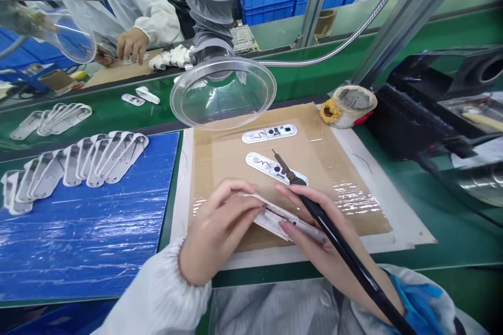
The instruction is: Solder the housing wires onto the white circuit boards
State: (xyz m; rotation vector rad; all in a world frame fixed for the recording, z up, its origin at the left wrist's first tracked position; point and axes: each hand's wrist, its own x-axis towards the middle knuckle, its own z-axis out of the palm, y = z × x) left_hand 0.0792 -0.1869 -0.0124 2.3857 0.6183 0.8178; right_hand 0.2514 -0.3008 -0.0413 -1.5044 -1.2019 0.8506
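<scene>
Between my two hands is a long white plastic housing (271, 222), tilted, with thin wires along its edge. My left hand (223, 227) pinches its left end between thumb and fingers. The fingers of my right hand (314, 220) grip its right end, and a black soldering iron (334, 235) also lies in that hand, its tip pointing up and away. Beyond the hands, a white oval circuit plate (263, 164) with red wires lies partly behind the iron. Another such circuit plate (269, 134) rests farther back on the brown work mat (220, 162).
A clear fume hood (222, 93) hangs over the mat's back edge. Several white housings (92, 159) lie in a row on the blue board (98, 235) at left. A tip-cleaning pot (348, 104) and black soldering equipment (416, 110) stand right. A co-worker's hand (132, 44) works opposite.
</scene>
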